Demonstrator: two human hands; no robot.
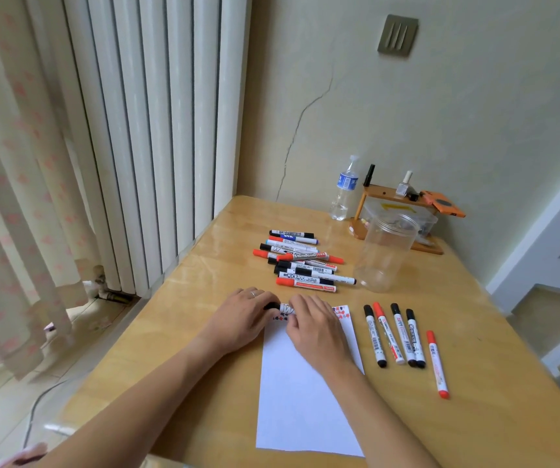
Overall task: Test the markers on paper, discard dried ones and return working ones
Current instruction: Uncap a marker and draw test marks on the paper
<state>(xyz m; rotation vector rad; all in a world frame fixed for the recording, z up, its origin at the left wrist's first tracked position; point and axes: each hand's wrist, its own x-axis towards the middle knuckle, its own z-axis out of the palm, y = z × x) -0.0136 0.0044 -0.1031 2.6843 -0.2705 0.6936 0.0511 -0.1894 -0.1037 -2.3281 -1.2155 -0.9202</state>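
Wooden and glossy, the surface [204,332] has rounded corners and carries a flat white paper [302,410] with red and black scribbles along its far edge. Behind stands a clear cylindrical plastic jar [385,255], beside a loose pile of markers [300,261]. 5 markers [403,336] lie in a row right of the sheet. Over the paper's far edge, left hand [238,319] and right hand [315,325] each grip 1 slim black-capped marker [283,308].

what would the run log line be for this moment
stage: testing | both hands: left hand and right hand grip marker over paper | pile: untested
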